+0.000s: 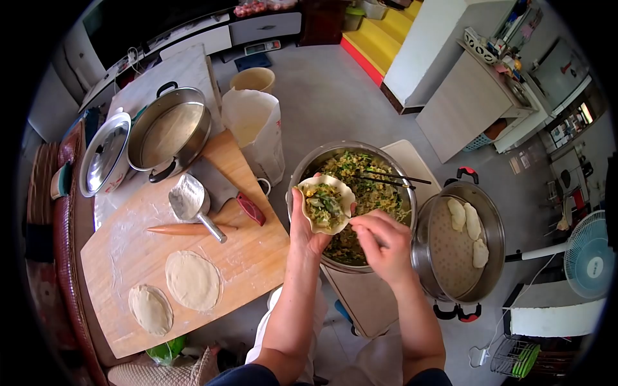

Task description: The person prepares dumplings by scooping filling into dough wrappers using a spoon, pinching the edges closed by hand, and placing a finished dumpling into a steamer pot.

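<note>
My left hand (pixel 308 225) cups a round dough wrapper (pixel 348 195), its edges curling up around a mound of chopped green and yellow filling (pixel 317 207). My right hand (pixel 386 248) is closed at the wrapper's right side, pinching what looks like a spoon (pixel 335 209) whose bowl rests in the filling; its handle is mostly hidden by my fingers. Beneath both hands stands a large steel bowl (pixel 302 161) of the same filling, with dark chopsticks (pixel 393 180) lying across its right part.
On the wooden board (pixel 251 283) at left lie flat dough rounds (pixel 193 280), a rolling pin (pixel 174 229), a flour scoop (pixel 188 198) and a red-handled cleaver (pixel 250 209). A steamer pot (pixel 421 244) at right holds several dumplings (pixel 473 222). Beyond the board sits an empty pan (pixel 205 128).
</note>
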A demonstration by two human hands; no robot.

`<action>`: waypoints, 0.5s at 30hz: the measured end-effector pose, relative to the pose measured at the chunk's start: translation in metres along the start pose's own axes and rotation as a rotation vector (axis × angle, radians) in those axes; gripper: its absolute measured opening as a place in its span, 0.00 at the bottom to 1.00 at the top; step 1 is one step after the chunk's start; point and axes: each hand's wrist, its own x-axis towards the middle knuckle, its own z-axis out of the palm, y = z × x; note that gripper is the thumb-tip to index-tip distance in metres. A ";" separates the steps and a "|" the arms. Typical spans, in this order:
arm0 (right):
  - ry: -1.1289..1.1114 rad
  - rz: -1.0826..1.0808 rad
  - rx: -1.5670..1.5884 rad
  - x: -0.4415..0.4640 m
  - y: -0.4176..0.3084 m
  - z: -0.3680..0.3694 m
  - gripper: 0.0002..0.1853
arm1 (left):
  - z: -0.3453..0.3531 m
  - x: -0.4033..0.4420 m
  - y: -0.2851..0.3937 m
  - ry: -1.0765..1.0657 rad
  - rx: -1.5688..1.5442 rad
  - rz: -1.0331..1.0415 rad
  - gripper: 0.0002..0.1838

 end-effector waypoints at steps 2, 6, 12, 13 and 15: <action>0.079 -0.004 0.034 0.002 -0.005 -0.012 0.06 | -0.002 0.001 0.003 0.012 0.030 0.023 0.33; 0.197 0.098 -0.046 -0.016 -0.002 -0.035 0.05 | 0.004 -0.002 0.005 0.044 0.004 0.021 0.34; -0.137 0.156 -0.370 -0.076 0.050 0.009 0.07 | -0.005 0.002 0.005 0.008 -0.016 0.015 0.34; -0.239 0.149 -0.424 -0.081 0.052 0.015 0.10 | -0.006 0.001 0.004 -0.024 -0.010 0.014 0.33; -0.333 0.176 -0.354 -0.084 0.048 0.015 0.15 | -0.008 0.001 0.002 -0.085 0.000 0.009 0.32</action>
